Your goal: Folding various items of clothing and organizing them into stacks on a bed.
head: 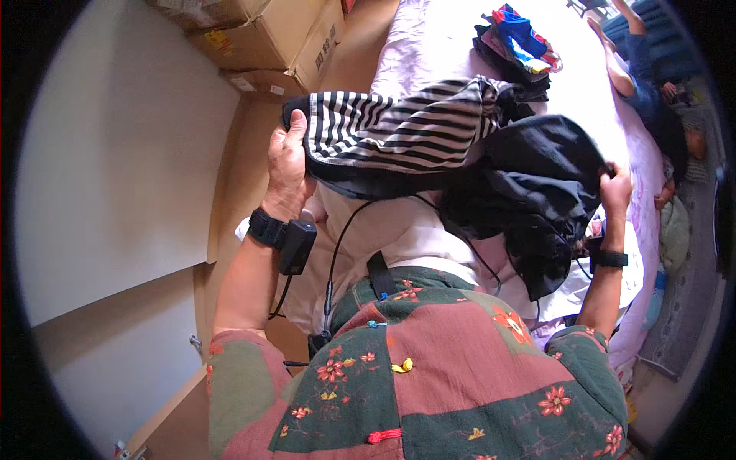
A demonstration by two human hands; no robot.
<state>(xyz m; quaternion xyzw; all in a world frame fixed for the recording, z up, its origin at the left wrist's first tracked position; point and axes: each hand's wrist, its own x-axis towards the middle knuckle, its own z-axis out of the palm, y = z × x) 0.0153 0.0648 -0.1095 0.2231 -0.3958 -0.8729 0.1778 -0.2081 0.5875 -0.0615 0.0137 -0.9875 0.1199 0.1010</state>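
My left hand [287, 158] grips the left end of a dark garment whose black-and-white striped cloth [397, 129] faces up. The thumb lies over its black edge. At the other end, my right hand [616, 187] pinches the edge of black cloth [540, 155], which hangs in loose folds over my lap. The striped and black parts look like one garment, though the folds hide how they join. Just beyond it, a pile of folded clothes [514, 43], blue, red and dark, lies on a bed with a pale pink sheet [422, 34].
Cardboard boxes [259, 43] are stacked on the floor at the upper left, near a white panel [132, 155]. Another person [650, 98] lies at the right. Black wrist straps are on both my arms, and a black cable [333, 253] crosses my lap.
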